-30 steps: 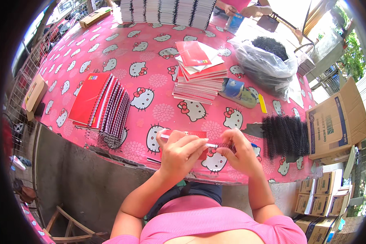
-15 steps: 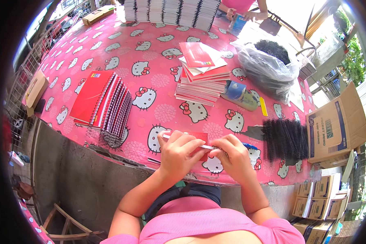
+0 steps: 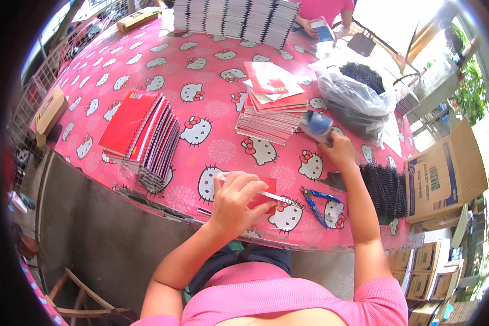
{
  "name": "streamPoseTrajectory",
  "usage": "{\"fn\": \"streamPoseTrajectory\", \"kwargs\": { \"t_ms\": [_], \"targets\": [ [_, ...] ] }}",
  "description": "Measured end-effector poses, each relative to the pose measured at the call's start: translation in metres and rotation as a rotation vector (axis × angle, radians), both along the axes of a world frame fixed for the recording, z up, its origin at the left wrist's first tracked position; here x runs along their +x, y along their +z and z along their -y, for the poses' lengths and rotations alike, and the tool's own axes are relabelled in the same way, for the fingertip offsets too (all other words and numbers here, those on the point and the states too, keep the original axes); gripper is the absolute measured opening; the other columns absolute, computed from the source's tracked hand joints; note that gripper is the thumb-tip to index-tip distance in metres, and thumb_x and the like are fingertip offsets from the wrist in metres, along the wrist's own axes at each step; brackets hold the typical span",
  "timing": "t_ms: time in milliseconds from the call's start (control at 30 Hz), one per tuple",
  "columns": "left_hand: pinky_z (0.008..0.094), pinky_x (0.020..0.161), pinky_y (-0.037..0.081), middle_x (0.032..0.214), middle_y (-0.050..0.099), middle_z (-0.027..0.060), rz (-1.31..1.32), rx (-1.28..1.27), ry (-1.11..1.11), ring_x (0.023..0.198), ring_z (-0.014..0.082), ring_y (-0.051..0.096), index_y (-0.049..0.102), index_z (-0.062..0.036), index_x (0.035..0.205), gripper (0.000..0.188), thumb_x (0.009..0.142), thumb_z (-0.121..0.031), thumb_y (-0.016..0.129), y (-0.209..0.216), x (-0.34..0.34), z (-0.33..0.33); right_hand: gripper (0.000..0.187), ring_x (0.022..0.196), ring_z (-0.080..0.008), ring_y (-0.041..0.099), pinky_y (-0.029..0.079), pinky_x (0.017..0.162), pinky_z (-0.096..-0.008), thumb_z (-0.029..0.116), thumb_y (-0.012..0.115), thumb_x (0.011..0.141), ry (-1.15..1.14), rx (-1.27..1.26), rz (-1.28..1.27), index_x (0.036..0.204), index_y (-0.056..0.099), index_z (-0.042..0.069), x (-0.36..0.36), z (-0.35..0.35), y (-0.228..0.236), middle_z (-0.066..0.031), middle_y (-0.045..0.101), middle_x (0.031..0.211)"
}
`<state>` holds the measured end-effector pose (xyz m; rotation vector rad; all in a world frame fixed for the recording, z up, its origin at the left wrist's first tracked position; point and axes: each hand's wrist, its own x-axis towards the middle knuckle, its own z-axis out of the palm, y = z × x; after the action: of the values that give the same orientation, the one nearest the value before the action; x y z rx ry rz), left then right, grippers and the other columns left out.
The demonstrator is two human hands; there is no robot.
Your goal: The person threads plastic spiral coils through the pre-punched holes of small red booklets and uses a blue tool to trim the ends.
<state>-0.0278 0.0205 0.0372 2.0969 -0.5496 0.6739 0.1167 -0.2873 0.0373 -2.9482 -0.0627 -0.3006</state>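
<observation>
My left hand [image 3: 238, 198] grips a small red notebook [image 3: 269, 187] near the table's front edge, its white punched edge upward. A black spiral coil [image 3: 296, 204] sticks out past the notebook's right end. My right hand [image 3: 340, 150] is stretched forward, its fingers closed at the lower end of a blue can-like container [image 3: 318, 125]; part of their grip is hidden. Blue-handled cutting pliers [image 3: 321, 205] lie with jaws apart beside the coil. Just beyond the container stands a stack of small red notebooks or covers [image 3: 269, 117].
Spiral-bound red notebooks [image 3: 138, 130] are piled at left. Loose black coils [image 3: 383, 190] lie beside an open cardboard box [image 3: 445, 171] at right. Behind them sits a plastic bag of coils [image 3: 358, 98]. Tall stacks of bound books [image 3: 233, 22] and another person's hand [image 3: 309, 27] are at the far side.
My right hand has left the notebook and reached forward right to the blue container, which has turned and shifted slightly. The pliers and coil end are now uncovered. My left hand keeps its hold.
</observation>
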Motion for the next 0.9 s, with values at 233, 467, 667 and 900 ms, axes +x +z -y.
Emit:
{"fn": "streamPoseTrajectory", "kwargs": {
  "t_ms": [233,467,667,900],
  "targets": [
    [0.038,0.088,0.033,0.081,0.065,-0.0017,0.002,0.028,-0.095,0.088,0.0184,0.059,0.067,-0.0146,0.085,0.034,0.059,-0.025,0.086,-0.008,0.006,0.0,0.028,0.08,-0.0226,0.066,0.053,0.074,-0.0382,0.019,0.07,0.078,0.646,1.334,-0.214,0.095,0.059,0.001,-0.078,-0.02,0.02,-0.0137,0.066,0.091],
    [0.0379,0.09,0.034,0.083,0.065,-0.0014,-0.112,-0.029,-0.128,0.09,0.018,0.059,0.066,-0.0128,0.099,0.045,0.06,-0.024,0.086,0.002,0.004,-0.004,0.032,0.079,-0.005,0.052,0.047,0.072,-0.0242,0.014,0.082,0.069,0.587,1.172,-0.358,0.089,0.058,0.005,-0.098,-0.042,0.033,-0.0012,0.06,0.082],
    [0.0405,0.09,0.043,0.094,0.064,0.004,-0.023,-0.085,-0.123,0.093,0.0239,0.059,0.063,-0.0084,0.104,0.048,0.062,-0.015,0.085,-0.006,0.008,-0.011,0.034,0.086,-0.0115,0.058,0.048,0.082,-0.0284,0.015,0.077,0.074,0.577,1.296,-0.489,0.099,0.058,0.0,-0.084,-0.047,0.024,-0.0055,0.063,0.091],
    [0.03,0.084,0.053,0.103,0.062,0.0083,-0.279,-0.418,-0.093,0.099,0.0167,0.061,0.062,-0.0039,0.106,0.04,0.07,0.0,0.08,-0.025,0.007,-0.03,0.034,0.081,-0.0134,0.057,0.049,0.078,-0.0317,0.013,0.077,0.073,0.455,0.93,-0.414,0.1,0.059,0.002,-0.079,-0.062,0.013,-0.0054,0.062,0.089]
  ]
}}
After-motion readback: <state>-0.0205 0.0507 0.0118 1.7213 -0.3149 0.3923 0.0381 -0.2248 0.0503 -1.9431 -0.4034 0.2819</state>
